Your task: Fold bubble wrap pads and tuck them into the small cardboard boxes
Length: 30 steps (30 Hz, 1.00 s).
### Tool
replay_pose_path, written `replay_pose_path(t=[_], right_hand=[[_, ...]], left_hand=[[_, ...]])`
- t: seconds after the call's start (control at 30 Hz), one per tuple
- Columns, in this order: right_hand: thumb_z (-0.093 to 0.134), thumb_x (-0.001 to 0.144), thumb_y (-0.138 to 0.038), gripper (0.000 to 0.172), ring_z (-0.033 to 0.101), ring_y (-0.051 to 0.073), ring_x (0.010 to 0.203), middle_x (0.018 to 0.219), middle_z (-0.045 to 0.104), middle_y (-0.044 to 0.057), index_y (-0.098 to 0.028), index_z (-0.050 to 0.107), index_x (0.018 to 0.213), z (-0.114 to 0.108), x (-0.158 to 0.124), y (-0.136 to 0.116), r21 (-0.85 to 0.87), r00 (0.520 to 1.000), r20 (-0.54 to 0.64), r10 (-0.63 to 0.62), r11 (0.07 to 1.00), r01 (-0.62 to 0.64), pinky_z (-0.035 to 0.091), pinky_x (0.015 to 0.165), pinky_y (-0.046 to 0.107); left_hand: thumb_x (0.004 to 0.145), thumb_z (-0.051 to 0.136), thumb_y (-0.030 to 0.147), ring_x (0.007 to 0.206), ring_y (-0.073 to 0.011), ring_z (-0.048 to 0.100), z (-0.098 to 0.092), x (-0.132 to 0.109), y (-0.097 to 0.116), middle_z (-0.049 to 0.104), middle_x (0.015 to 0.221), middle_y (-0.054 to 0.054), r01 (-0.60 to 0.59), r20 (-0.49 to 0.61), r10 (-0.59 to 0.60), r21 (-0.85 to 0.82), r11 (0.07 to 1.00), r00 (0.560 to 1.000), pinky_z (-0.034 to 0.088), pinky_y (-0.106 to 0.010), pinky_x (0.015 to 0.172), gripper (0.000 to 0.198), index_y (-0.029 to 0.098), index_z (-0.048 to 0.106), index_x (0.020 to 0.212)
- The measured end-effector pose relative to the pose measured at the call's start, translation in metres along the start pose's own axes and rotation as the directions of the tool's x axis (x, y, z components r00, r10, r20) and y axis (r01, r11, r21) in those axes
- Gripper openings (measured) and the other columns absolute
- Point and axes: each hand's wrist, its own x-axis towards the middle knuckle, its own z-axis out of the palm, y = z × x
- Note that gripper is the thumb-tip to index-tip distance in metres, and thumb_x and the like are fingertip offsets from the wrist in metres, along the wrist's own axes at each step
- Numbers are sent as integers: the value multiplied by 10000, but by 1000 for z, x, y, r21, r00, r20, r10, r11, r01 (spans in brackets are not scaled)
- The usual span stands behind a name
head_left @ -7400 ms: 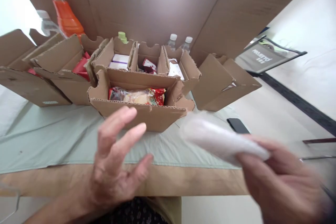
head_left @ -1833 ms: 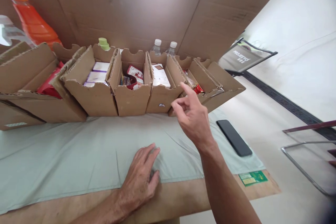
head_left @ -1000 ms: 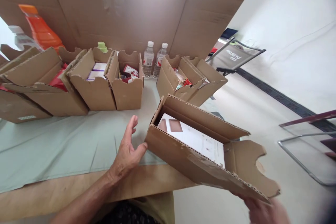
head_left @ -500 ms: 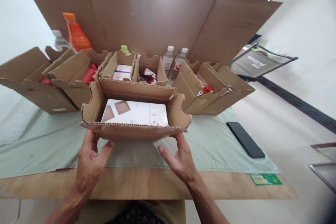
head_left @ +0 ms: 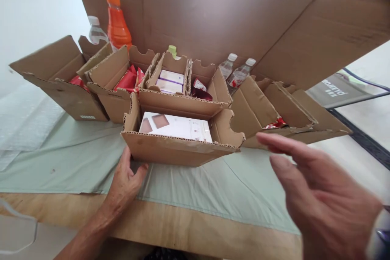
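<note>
An open cardboard box (head_left: 170, 152) sits on the pale green cloth (head_left: 70, 162) in front of me. Inside it lies a flat white packet (head_left: 179, 126) with two brown squares printed on it. My left hand (head_left: 124, 185) rests against the box's lower left corner, thumb and fingers on the cardboard, holding its edge. My right hand (head_left: 317, 193) hovers close to the camera at the right, fingers stretched out and empty, apart from the box.
A row of open cardboard boxes (head_left: 106, 85) with red packets and white cartons stands behind. An orange bottle (head_left: 117, 24) and clear water bottles (head_left: 240, 75) stand by the big cardboard backboard (head_left: 213, 12). The wooden table edge (head_left: 183, 227) runs in front.
The box with the white packet was pulled out of the row and set down in front of me. My right hand has let go of it and lifted away to the right; the left stays at its corner.
</note>
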Motion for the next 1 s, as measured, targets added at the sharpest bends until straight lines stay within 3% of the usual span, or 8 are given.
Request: replay_pose_path(t=[0.1, 0.23, 0.3, 0.47, 0.63, 0.73, 0.9, 1.0], right_hand=[[525, 1044, -506, 351, 763, 220, 909, 1077, 811, 20, -287, 732, 1224, 1, 56, -27, -80, 936, 320, -146, 980, 181, 581, 769, 347], [518, 1032, -511, 429, 705, 220, 673, 821, 783, 28, -232, 677, 1317, 37, 98, -33, -135, 678, 709, -195, 906, 402, 471, 626, 311], [534, 1010, -553, 493, 665, 223, 610, 738, 752, 26, -212, 662, 1342, 53, 103, -29, -170, 610, 771, -182, 865, 472, 426, 608, 308], [423, 1041, -526, 564, 679, 250, 689, 791, 751, 56, -147, 591, 1422, 65, 93, -27, -112, 552, 804, -222, 855, 507, 410, 635, 323], [457, 1027, -411, 437, 608, 214, 568, 749, 719, 59, -126, 643, 1300, 73, 89, -36, -135, 513, 840, -175, 849, 511, 398, 600, 325], [545, 995, -408, 378, 585, 201, 546, 701, 708, 40, -169, 684, 1252, 60, 95, -41, -209, 587, 777, -229, 785, 583, 394, 595, 318], [488, 1025, -483, 372, 696, 252, 751, 906, 800, 78, -233, 736, 1144, 0, 78, -9, -400, 930, 325, -172, 866, 300, 477, 712, 393], [542, 963, -499, 328, 731, 228, 755, 913, 806, 78, -235, 732, 1009, -5, 38, 31, -197, 947, 317, 46, 980, 18, 542, 685, 365]], left_hand=[[846, 650, 337, 606, -144, 486, -1, 0, 2, 676, 1084, -50, 25, 13, -25, -10, 1000, 1000, 406, -286, 536, 529, 231, 569, 1358], [854, 654, 338, 582, -140, 467, -2, -2, 1, 679, 1149, -69, 38, 49, -38, -5, 999, 998, 369, -288, 492, 588, 224, 543, 1420], [854, 654, 328, 676, -178, 544, -2, -2, 0, 683, 1194, -84, 11, 45, -11, -5, 1000, 999, 415, -296, 539, 612, 227, 535, 1446], [880, 626, 323, 692, -188, 569, -2, -2, 0, 693, 1187, -95, 8, 84, -10, 32, 999, 996, 492, -334, 616, 581, 208, 524, 1440], [912, 573, 311, 1233, -314, 611, -1, 4, 4, 666, 1286, -111, -97, 60, 99, -31, 995, 993, 501, -482, 1062, 438, 196, 575, 1334], [911, 589, 334, 1249, -328, 611, 0, 5, 2, 668, 1288, -113, -46, 53, 48, -35, 998, 997, 504, -515, 1080, 483, 209, 564, 1377], [893, 671, 351, 1357, -346, 577, -9, -5, -6, 592, 1473, -133, 46, 18, -45, -75, 996, 999, 548, -489, 1063, 733, 283, 420, 1578], [895, 699, 394, 1416, -373, 539, -16, -15, -9, 480, 1602, -142, 97, -24, -99, -74, 993, 995, 555, -506, 1059, 789, 314, 377, 1610]])
